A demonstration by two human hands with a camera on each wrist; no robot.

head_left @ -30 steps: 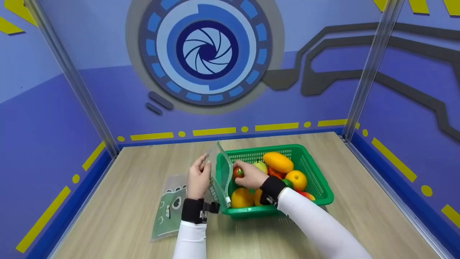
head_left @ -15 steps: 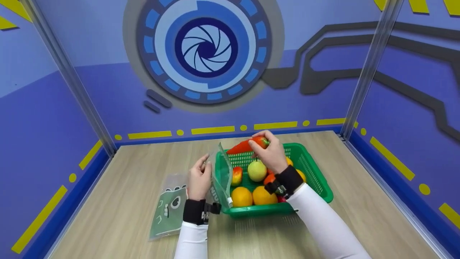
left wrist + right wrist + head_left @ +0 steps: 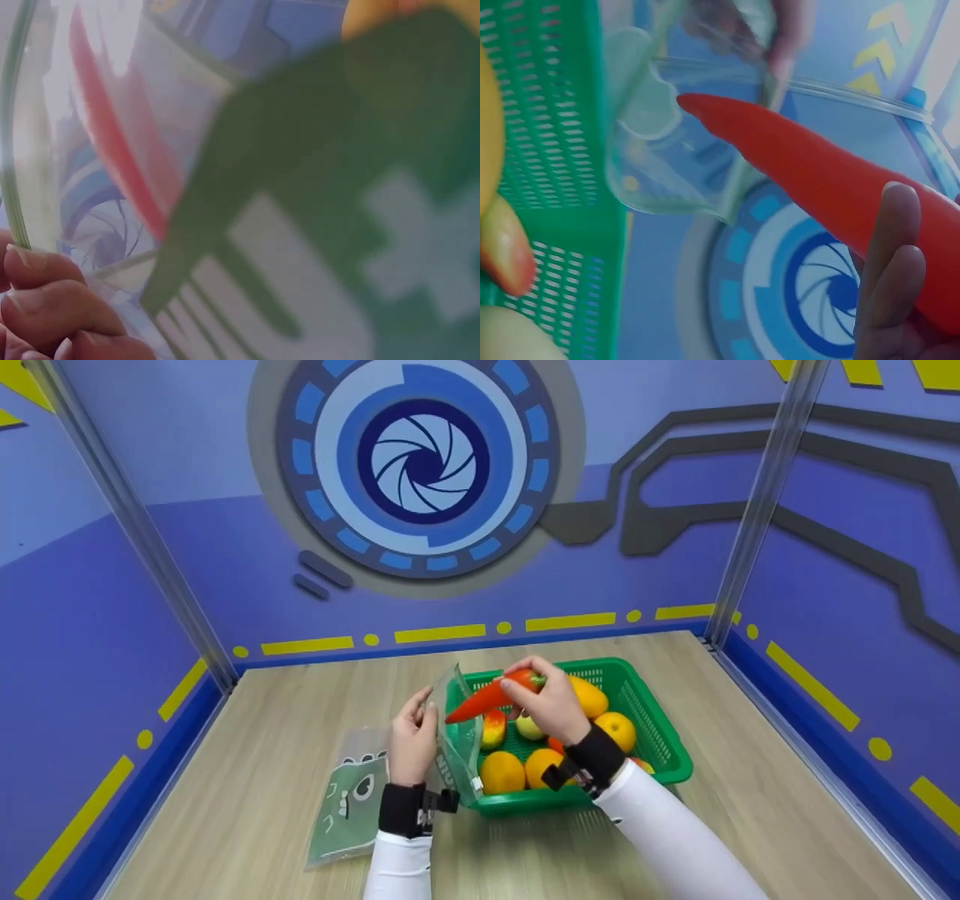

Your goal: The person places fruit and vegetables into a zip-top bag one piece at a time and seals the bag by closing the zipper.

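My right hand grips a long red chili pepper near its green stem end. Its tapered tip points left, at the mouth of a clear zip bag with a green print. The left hand pinches the bag's edge between thumb and fingers, keeping the mouth apart. In the right wrist view the pepper overlaps the bag's opening. Through the clear film in the left wrist view shows the pepper's red length. Below the right hand stands a green basket of fruit.
Inside the basket lie oranges, a yellow mango, a pale green pear and a small red-yellow fruit. A second green-printed bag lies flat on the wooden table, left of the left hand.
My right hand has lifted the red pepper out of the basket, then brought it down and left to the bag's mouth. The left hand stays holding the bag.
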